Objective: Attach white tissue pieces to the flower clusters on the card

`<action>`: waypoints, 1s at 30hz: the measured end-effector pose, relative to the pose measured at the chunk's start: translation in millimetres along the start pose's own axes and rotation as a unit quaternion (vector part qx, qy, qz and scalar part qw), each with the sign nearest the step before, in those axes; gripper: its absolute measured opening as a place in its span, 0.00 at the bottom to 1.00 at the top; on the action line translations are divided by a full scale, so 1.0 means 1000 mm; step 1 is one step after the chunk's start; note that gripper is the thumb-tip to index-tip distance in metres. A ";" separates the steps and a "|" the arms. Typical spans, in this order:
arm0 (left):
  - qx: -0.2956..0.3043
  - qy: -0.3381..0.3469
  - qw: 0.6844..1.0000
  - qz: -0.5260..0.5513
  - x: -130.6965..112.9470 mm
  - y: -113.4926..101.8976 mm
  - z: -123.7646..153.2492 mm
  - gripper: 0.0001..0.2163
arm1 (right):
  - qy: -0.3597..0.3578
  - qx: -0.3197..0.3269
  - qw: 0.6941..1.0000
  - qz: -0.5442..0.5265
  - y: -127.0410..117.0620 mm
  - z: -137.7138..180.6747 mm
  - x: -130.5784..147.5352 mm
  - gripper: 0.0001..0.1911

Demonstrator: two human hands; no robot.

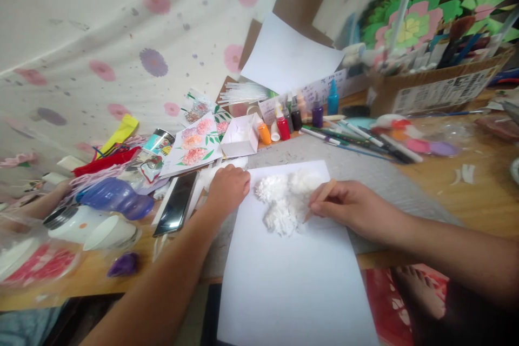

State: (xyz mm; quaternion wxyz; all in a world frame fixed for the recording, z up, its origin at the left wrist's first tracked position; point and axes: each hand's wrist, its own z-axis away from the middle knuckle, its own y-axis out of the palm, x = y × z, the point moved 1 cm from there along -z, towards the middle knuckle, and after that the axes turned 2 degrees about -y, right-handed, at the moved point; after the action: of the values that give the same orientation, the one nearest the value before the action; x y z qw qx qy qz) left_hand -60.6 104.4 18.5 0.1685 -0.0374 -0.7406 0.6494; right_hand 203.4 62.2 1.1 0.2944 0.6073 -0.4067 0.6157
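From the head view, your right hand [348, 206] is closed around a thin wooden stick [321, 198], its tip touching the white fluffy clusters [284, 200] that sit on the upper part of the white paper sheet [292, 281]; your left hand [228, 188] is curled into a loose fist, knuckles up, pressing on the sheet's top left corner and holding nothing that you can see. The sheet lies on a grey mat [365, 173] on the wooden counter [478, 194]. Just left of your left hand a black phone [176, 204] lies flat, and beyond it a blue plastic bottle [115, 198] lies on its side. Behind the sheet stand a small white paper box [240, 137], a painted flower card [197, 147] and a row of small paint bottles [298, 113], with markers [360, 138] scattered to their right. A cardboard box [441, 84] with paper flowers stands at the far right
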 end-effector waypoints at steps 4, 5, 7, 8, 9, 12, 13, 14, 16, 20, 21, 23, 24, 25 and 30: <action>-0.012 -0.019 1.000 -0.008 0.003 0.003 0.000 0.08 | -0.004 -0.003 1.000 -0.001 0.000 -0.001 -0.001 0.07; -0.015 -0.029 0.999 -0.005 0.006 0.004 0.000 0.07 | -0.004 -0.003 1.000 -0.001 0.000 -0.001 -0.001 0.08; -0.018 -0.044 0.999 0.004 0.010 0.004 0.001 0.07 | -0.004 -0.003 1.000 -0.002 0.000 -0.001 -0.002 0.08; -0.018 -0.044 0.999 0.008 0.011 0.003 0.001 0.07 | -0.004 -0.003 1.000 -0.002 -0.001 -0.001 -0.002 0.08; -0.016 -0.038 0.999 0.011 0.011 0.002 0.002 0.07 | -0.004 -0.004 1.000 -0.002 -0.001 -0.001 -0.003 0.08; -0.017 -0.008 1.000 0.008 0.004 0.000 0.004 0.09 | -0.005 -0.006 1.000 0.001 0.000 -0.002 -0.003 0.07; -0.020 -0.002 1.000 0.005 0.002 0.000 0.004 0.08 | -0.006 -0.006 1.000 0.001 0.000 -0.002 -0.004 0.08; -0.024 0.000 1.000 0.002 0.000 0.001 0.004 0.07 | -0.008 -0.006 1.000 0.000 0.000 -0.002 -0.004 0.08; -0.034 -0.003 0.999 0.003 -0.001 0.003 0.002 0.07 | -0.011 -0.008 1.000 -0.001 0.001 -0.002 -0.005 0.08; -0.058 -0.021 0.997 0.046 0.003 -0.001 0.002 0.07 | -0.012 -0.012 1.000 -0.006 0.000 -0.001 -0.005 0.08; -0.064 -0.027 0.996 0.061 0.002 -0.007 0.005 0.06 | -0.012 -0.013 1.000 -0.008 0.000 -0.001 -0.004 0.08; -0.073 -0.040 0.991 0.106 -0.005 -0.023 0.015 0.06 | -0.013 -0.012 1.000 -0.013 -0.001 0.000 -0.003 0.07; -0.074 -0.044 0.987 0.137 -0.010 -0.033 0.022 0.06 | -0.013 -0.010 1.000 -0.015 -0.001 0.000 -0.002 0.07; -0.058 -0.043 0.972 0.225 -0.017 -0.043 0.030 0.05 | -0.013 -0.006 1.000 -0.016 -0.001 0.000 -0.002 0.07; 0.094 0.085 0.859 0.495 -0.059 -0.074 0.061 0.05 | -0.023 0.020 1.000 0.005 0.003 0.002 0.002 0.06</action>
State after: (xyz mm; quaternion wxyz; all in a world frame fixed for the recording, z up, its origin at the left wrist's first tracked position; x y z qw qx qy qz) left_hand -11.4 18.7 72.7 -0.1105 -0.4383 -0.5424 0.7082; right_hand 201.0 58.8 2.9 0.2699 0.6251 -0.4043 0.6107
